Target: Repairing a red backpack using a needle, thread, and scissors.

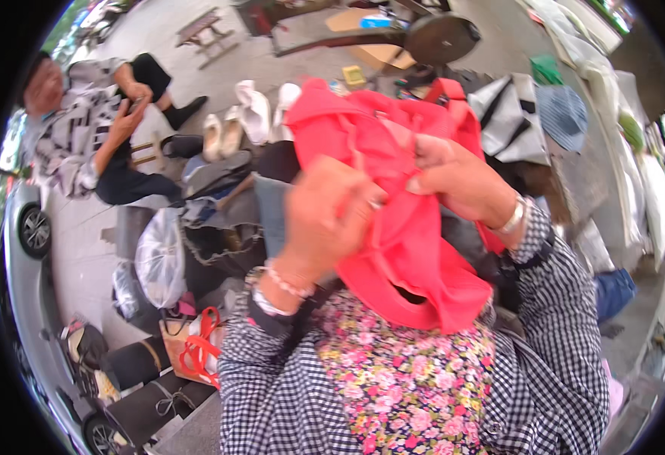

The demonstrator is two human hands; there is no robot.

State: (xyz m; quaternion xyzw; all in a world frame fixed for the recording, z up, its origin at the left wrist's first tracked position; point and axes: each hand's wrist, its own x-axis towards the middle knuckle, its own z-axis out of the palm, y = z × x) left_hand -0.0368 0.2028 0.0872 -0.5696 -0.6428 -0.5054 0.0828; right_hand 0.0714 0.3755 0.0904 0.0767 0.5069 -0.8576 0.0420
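Note:
A red cloth item with seams and straps, which looks like a bag (393,262), spreads over my lap and up in front of me. A dark gap shows near its lower edge. My right hand (461,182) pinches a fold of it between thumb and fingers. Over its left part is my left hand (331,216), fingers curled in and slightly blurred by motion. What these fingers hold, if anything, is hidden. A ring and a beaded bracelet show on the left, a pale bracelet on the right wrist.
A seated person (82,129) holds a phone-like thing at the far left. Light shoes (255,114) stand ahead, beside piled clothes and bags. A clear plastic bag (160,258) lies left, a blue hat (562,114) right. A grey car (29,303) stands at the left edge.

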